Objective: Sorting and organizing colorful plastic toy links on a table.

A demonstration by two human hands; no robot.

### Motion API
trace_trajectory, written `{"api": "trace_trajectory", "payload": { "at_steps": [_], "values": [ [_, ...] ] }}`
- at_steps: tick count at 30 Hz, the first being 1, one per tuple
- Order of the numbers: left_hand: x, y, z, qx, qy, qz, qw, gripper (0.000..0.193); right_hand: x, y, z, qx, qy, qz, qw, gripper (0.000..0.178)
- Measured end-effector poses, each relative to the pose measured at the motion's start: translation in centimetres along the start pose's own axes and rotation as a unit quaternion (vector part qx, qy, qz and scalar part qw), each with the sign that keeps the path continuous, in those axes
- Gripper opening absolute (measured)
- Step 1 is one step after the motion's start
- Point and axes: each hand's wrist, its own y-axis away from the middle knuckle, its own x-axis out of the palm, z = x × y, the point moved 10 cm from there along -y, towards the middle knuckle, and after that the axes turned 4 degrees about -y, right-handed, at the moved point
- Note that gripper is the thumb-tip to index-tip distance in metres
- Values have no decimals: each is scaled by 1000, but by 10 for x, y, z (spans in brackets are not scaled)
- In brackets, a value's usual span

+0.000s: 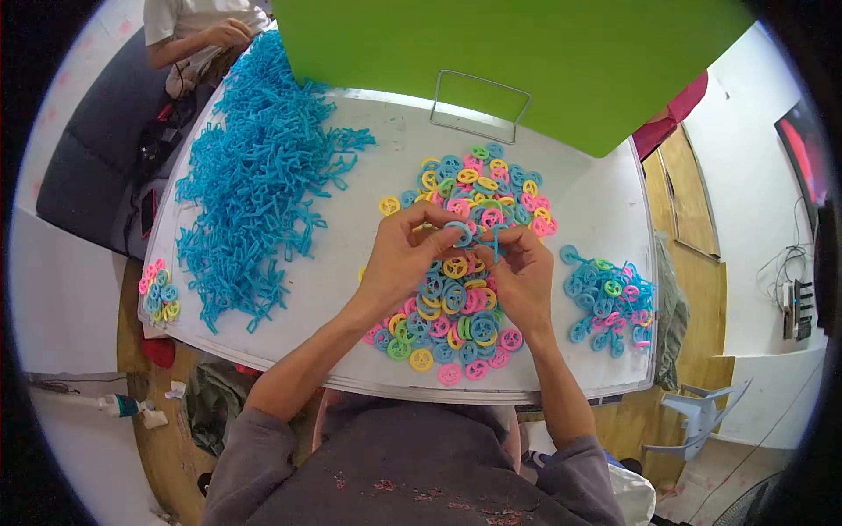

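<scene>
Over the middle of the white table (324, 324), my left hand (399, 254) pinches a light blue spoked plastic wheel (458, 231). Close beside it, my right hand (526, 285) grips a thin blue plastic stick piece (495, 241). Wheel and stick are near each other; whether they touch is hard to tell. Beneath and around both hands spreads a heap of small spoked wheels (455, 293) in blue, pink, yellow and green. To the right lies a smaller pile of blue sticks with wheels on them (605, 300).
A large mound of blue stick pieces (254, 167) covers the table's left side. Several wheels (161, 296) sit at its left corner. Behind the wheels stand a bent wire frame (481, 105) and a big green panel (509, 53). Another person (206, 39) works at the far left.
</scene>
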Motion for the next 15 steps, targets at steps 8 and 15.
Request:
{"api": "trace_trajectory", "payload": {
  "at_steps": [8,15],
  "values": [
    [-10,2,-2,7,-98,-25,995,8,11,2,-13,78,-3,28,997,24],
    [-4,12,-22,116,-176,-80,974,15,6,4,-1,52,37,-21,998,24]
  ]
}}
